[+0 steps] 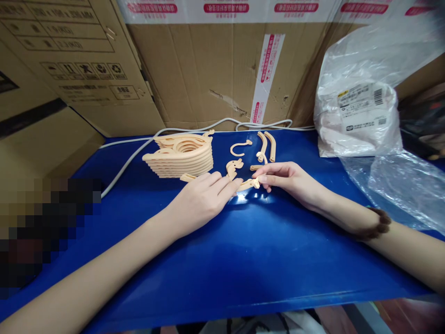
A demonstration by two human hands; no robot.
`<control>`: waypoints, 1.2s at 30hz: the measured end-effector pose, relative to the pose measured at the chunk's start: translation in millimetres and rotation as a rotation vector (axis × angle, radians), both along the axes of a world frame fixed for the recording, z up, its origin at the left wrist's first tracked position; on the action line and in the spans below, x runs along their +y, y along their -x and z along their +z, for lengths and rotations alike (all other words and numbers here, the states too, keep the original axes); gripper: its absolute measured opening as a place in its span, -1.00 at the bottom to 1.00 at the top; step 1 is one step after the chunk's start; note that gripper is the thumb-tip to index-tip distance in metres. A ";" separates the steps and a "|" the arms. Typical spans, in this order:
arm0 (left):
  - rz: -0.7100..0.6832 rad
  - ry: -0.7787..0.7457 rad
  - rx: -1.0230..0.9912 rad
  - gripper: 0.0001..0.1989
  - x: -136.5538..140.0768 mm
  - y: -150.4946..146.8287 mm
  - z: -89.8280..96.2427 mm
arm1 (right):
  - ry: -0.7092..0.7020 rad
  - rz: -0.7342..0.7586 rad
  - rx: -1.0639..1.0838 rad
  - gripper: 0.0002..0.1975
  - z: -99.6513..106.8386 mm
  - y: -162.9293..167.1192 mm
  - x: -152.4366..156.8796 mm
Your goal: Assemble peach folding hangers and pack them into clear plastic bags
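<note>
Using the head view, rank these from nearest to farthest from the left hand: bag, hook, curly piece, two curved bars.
From the left hand:
1. Curly piece: just beyond the fingertips.
2. Hook: behind the curly piece.
3. Curved bars: right of the hook.
4. Bag: far right.

Two hands (205, 199) (297, 181), one beige stack (181, 162), one labelled bag (358, 120), one wristband (384, 222)
</note>
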State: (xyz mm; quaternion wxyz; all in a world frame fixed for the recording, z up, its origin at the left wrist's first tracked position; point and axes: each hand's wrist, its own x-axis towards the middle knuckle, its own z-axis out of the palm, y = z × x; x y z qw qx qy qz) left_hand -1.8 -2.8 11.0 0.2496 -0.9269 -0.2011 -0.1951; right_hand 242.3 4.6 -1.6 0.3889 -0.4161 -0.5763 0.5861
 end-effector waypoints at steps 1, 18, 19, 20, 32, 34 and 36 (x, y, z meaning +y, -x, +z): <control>-0.002 0.001 0.000 -0.69 0.1 0.1 0.0 | -0.003 0.001 -0.001 -0.83 0.4 0.0 -0.2; -0.032 0.050 0.019 -0.73 1.0 3.3 -2.0 | -0.023 0.021 -0.050 -0.87 6.0 1.8 -1.5; -0.032 0.052 0.019 -0.73 0.9 3.4 -2.0 | -0.024 0.019 -0.054 -0.87 6.3 1.9 -1.4; -0.030 0.053 0.020 -0.74 0.8 3.5 -1.9 | -0.026 0.019 -0.060 -0.86 6.6 2.0 -1.4; -0.027 0.082 0.040 -0.74 -3.5 -2.2 -4.9 | -0.068 0.008 -0.125 -0.82 5.2 3.2 0.3; -0.007 0.095 0.032 -0.73 -3.1 -2.3 -5.3 | -0.077 0.012 -0.123 -0.82 4.6 3.5 0.4; 0.003 0.096 0.024 -0.71 -2.0 -1.6 -5.4 | -0.085 0.017 -0.134 -0.81 4.6 3.8 0.3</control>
